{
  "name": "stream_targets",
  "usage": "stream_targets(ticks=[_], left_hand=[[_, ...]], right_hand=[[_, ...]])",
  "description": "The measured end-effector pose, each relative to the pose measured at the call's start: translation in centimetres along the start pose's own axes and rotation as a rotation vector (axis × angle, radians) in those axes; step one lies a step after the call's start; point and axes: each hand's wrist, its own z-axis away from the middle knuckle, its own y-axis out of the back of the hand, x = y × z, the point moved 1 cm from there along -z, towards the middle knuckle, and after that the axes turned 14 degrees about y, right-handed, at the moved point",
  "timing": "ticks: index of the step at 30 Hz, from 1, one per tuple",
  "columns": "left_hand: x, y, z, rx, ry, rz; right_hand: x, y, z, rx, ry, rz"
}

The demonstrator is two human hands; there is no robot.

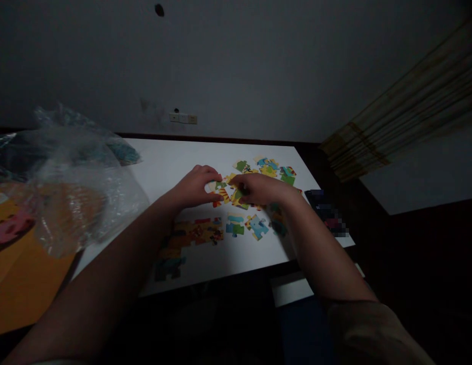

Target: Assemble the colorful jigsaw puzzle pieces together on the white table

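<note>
My left hand (195,188) is over the white table, thumb and fingers curved around a colourful jigsaw puzzle piece (221,192) with red and yellow stripes. Facing it, my right hand (263,187) has its fingers bent down onto a green and yellow puzzle piece (239,197); its fingertips are partly hidden. Nearer to me lies a joined strip of puzzle pieces (200,232), mostly orange and brown, running down to a darker corner. Right of the strip are a blue and green piece (234,225) and a light blue piece (257,226). More loose pieces (268,167) lie beyond my right hand.
A crumpled clear plastic bag (79,182) stands on the left, above an orange sheet or box (26,274). Dark items (323,208), partly pixelated, lie at the right edge of the white table (236,258). Behind are a wall with sockets (183,118) and a curtain (372,137).
</note>
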Motion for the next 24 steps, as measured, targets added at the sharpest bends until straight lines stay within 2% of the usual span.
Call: stream_targets(ticks=[2, 5, 8, 12, 14, 17, 20, 24], left_hand=[[0.1, 0.1, 0.1, -0.005, 0.009, -0.005], [0.2, 0.2, 0.2, 0.004, 0.010, -0.002], [0.3, 0.1, 0.2, 0.007, -0.004, 0.000], [0.3, 0.0, 0.2, 0.014, -0.015, -0.012], [0.3, 0.1, 0.2, 0.020, -0.014, -0.017], [0.3, 0.2, 0.2, 0.019, -0.023, -0.017], [0.2, 0.2, 0.2, 0.025, -0.038, -0.008], [-0.1, 0.1, 0.3, 0.043, -0.043, 0.002]], right_hand=[[1.6, 0.3, -0.2, 0.011, 0.006, -0.110], [3.6, -0.2, -0.1, 0.211, 0.007, -0.160], [5.3, -0.8, 0.5, 0.421, -0.014, -0.049], [8.4, -1.0, 1.9, 0.535, -0.161, 0.213], [10.1, -1.1, 2.8, 0.538, -0.230, 0.285], [11.8, -1.3, 3.7, 0.453, -0.285, 0.297], [12.1, -1.2, 4.0, 0.432, -0.301, 0.289], [11.6, -0.6, 4.0, 0.510, -0.333, 0.225]])
